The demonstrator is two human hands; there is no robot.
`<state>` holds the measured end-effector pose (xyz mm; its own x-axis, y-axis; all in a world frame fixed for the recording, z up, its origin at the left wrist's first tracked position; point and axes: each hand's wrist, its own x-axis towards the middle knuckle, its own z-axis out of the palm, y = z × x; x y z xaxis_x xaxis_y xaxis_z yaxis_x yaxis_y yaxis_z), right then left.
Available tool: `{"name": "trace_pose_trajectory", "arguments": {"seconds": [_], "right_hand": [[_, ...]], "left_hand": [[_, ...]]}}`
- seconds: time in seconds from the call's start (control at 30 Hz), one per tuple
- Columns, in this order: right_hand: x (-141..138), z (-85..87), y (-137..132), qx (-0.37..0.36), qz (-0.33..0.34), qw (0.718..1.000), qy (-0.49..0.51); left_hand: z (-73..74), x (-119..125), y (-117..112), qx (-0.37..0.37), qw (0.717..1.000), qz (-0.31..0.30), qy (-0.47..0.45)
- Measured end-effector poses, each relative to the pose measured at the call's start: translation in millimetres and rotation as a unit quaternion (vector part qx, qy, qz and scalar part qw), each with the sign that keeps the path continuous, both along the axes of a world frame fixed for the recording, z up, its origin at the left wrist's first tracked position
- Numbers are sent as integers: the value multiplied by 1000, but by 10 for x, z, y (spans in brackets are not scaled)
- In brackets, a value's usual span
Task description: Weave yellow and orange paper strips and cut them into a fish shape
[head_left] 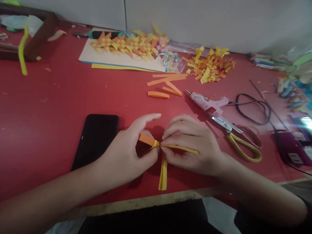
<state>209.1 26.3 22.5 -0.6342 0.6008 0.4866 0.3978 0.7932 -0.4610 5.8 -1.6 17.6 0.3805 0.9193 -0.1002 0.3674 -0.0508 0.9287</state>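
Near the front edge of the red table, my left hand [133,146] pinches a small weave of folded paper strips [156,143]. An orange strip end [146,139] sticks out toward my left palm. Two yellow strip ends [163,174] hang down toward the table edge. Another yellow strip [182,148] runs to the right, and my right hand [192,143] has it between thumb and fingers close to the weave. Both hands nearly meet at the folded part, whose inner folds are partly hidden by the fingertips.
A black phone [98,138] lies left of my hands. Loose orange strips [168,79] lie ahead, with finished woven pieces [129,45] and a paper heap [209,66] behind. A pink glue gun [209,103], scissors [234,133] and a black cord [255,120] are on the right.
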Motion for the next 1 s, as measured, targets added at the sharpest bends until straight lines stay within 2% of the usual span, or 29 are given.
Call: {"name": "trace_pose_trajectory", "arguments": {"seconds": [0.13, 0.5, 1.0], "right_hand": [[-18, 15, 2, -23, -7, 1000, 16], [8, 31, -4, -168, -6, 984, 58], [39, 69, -20, -284, -44, 955, 69]], "left_hand": [[-28, -7, 0, -2, 1000, 11, -6], [-29, -21, -18, -62, 996, 2, -67], [-8, -21, -27, -114, 986, 15, -122]]}}
